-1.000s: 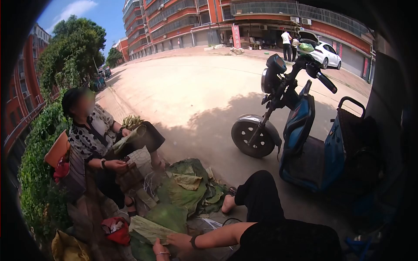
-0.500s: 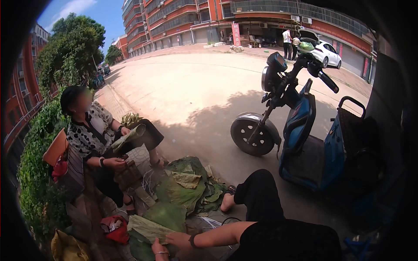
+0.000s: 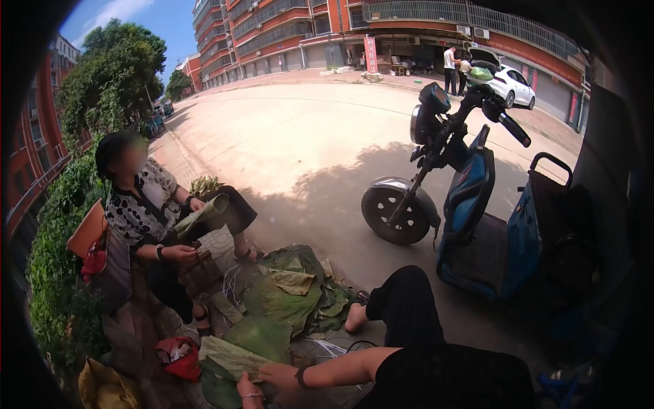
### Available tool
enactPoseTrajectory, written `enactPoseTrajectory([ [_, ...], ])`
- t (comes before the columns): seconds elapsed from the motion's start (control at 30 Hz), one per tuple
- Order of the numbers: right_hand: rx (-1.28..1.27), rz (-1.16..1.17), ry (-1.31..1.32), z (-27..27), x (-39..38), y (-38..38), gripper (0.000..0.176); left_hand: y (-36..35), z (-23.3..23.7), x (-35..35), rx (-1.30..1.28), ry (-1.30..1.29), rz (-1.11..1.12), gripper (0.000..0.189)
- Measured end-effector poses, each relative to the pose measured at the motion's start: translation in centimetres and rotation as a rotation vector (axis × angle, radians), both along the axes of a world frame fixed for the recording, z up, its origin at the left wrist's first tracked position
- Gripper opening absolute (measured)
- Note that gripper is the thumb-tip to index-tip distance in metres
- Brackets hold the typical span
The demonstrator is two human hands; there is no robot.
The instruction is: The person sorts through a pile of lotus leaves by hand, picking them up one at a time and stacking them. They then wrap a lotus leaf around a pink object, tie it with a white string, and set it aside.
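Near the bottom edge, my left hand (image 3: 248,387), with a bracelet at its wrist, is closed on the near end of a folded, pale green dried leaf (image 3: 230,356). Close beside it, my right hand (image 3: 278,375), a dark band on its wrist, presses on the same leaf with its fingers partly hidden. Beneath that leaf spreads a larger green leaf (image 3: 259,337). A heap of big, wrinkled leaves (image 3: 289,290) lies just beyond my hands, and white strips (image 3: 328,347) lie to their right.
A seated person (image 3: 146,204) at the left holds another folded leaf (image 3: 204,217). Red cloth or bag (image 3: 180,358) and a yellow-brown bag (image 3: 105,387) lie at lower left. A blue electric scooter (image 3: 470,204) stands at right. Across the road are people by a white car (image 3: 509,83).
Almost nothing differs. Both hands stay on the leaf in the same place, and the view has shifted very slightly.
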State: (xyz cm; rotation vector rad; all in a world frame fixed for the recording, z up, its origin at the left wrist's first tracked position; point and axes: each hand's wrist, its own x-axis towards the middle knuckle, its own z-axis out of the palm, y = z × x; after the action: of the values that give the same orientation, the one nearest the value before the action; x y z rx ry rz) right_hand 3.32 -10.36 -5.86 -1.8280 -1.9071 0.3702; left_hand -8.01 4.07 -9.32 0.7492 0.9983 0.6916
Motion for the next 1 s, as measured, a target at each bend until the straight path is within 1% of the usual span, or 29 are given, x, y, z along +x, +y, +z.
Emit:
enactPoseTrajectory([
  [0.3, -0.009, 0.001, 0.017, 0.8, 0.1, -0.4, 0.076, 0.6, -1.2, -0.1, 0.018, -0.021, -0.002, 0.029],
  [0.57, -0.028, -0.002, 0.051, 2.1, 0.2, -1.0, 0.073, -0.3, 0.1, 0.2, 0.075, 0.051, 0.000, 0.027],
  [0.67, 0.046, -0.008, 0.009, 1.8, 0.2, -1.1, 0.065, -0.5, 0.3, 0.4, 0.056, 0.056, 0.015, 0.027],
  [0.87, 0.047, 0.014, 0.009, 2.0, 0.5, -1.2, 0.061, -0.7, 0.5, 0.4, 0.065, 0.009, -0.007, 0.027],
  [0.97, 0.035, 0.001, 0.043, 2.0, 0.4, -1.0, 0.073, -0.5, 0.3, 0.4, 0.068, 0.008, -0.011, 0.028],
  [1.0, 0.038, 0.005, 0.030, 2.1, 0.4, -1.1, 0.068, -0.5, 0.2, 0.4, 0.068, 0.012, -0.008, 0.028],
])
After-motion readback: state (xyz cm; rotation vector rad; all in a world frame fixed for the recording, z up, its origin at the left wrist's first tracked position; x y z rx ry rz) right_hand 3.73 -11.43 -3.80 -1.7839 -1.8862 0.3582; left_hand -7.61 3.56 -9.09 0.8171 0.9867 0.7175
